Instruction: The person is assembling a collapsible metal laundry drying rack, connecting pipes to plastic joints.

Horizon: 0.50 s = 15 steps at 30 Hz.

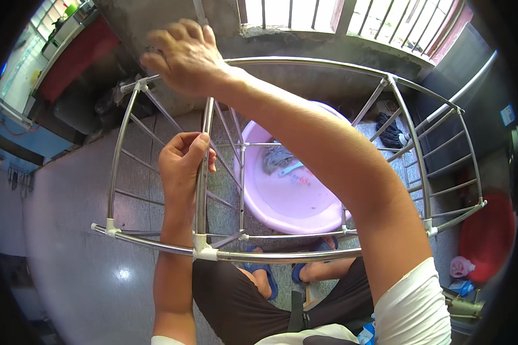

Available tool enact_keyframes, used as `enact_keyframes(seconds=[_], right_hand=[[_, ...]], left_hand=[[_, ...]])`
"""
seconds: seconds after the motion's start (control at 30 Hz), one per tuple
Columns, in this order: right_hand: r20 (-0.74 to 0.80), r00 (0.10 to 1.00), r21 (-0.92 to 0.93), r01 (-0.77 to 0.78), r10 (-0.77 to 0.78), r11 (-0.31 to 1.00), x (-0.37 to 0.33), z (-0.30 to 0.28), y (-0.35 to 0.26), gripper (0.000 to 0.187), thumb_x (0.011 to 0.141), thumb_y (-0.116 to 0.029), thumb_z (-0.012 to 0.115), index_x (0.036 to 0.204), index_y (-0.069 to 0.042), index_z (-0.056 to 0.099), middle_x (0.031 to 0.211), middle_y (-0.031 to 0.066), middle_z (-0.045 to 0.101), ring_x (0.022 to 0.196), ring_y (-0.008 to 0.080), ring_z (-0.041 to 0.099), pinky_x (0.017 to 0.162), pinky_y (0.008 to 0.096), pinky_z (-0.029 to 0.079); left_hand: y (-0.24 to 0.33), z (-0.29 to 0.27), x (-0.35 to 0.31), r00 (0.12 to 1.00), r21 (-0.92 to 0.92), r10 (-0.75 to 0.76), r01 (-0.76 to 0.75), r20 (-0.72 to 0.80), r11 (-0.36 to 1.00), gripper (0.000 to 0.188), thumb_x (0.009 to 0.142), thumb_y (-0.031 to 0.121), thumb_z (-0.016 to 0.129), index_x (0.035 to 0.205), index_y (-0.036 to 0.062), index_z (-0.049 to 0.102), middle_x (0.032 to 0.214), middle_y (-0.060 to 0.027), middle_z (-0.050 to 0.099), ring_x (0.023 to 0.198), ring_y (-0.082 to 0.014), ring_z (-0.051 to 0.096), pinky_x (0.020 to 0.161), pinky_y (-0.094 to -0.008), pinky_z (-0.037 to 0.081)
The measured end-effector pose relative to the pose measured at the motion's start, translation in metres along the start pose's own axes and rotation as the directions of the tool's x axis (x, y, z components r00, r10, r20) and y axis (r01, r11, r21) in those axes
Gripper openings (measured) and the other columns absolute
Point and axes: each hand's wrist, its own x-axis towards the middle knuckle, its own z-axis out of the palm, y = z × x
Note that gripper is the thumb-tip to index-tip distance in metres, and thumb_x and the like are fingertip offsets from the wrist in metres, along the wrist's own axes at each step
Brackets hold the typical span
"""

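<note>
A frame of shiny metal tubes (288, 255) joined by white plastic connectors (202, 247) stands across my lap and the floor in front of me. My left hand (184, 158) is closed around one of its crossbars (201, 190), thumb along the top. Reaching over from the right, my right arm crosses the frame, and my right hand (190, 57) is above the far left part. Its fingers are spread and slightly blurred, with nothing seen in them. The hand hides the far end of the held crossbar, so contact there cannot be made out.
Beyond the frame a lilac basin (293, 221) holds water, dark cloth (276, 158) and a light-blue-handled item (290, 168). A red basin (489, 236) and pink bottle (461, 267) are at right. Barred windows (293, 14) top the far wall; a counter (69, 34) stands far left.
</note>
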Motion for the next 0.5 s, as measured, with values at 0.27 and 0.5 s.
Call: enact_keyframes(seconds=[0.27,0.5], right_hand=[[0.292,0.956,-0.073,0.024,-0.002,0.997,-0.028,0.015,0.004,0.059,0.087,-0.049,0.048,0.135,-0.014,0.042,0.135,0.0161,0.043,0.135,0.0346,0.024,0.108,0.0559,0.012],[-0.019,0.971,-0.165,0.23,-0.236,0.959,-0.041,0.009,-0.014,0.054,0.089,-0.048,0.047,0.129,-0.012,0.046,0.129,0.0139,0.048,0.13,0.0353,0.032,0.106,0.0531,0.02]], left_hand=[[-0.009,-0.007,0.009,1.0,0.015,-0.012,0.012,-0.02,1.0,0.018,0.083,0.014,0.068,0.082,-0.0012,0.058,0.064,-0.006,0.06,0.05,-0.0097,0.055,0.047,-0.0212,0.046],[0.001,-0.003,0.002,0.999,-0.039,0.015,-0.014,0.03,0.999,0.022,0.084,0.017,0.069,0.078,-0.0004,0.057,0.063,-0.0069,0.059,0.05,-0.0107,0.054,0.046,-0.0231,0.044]])
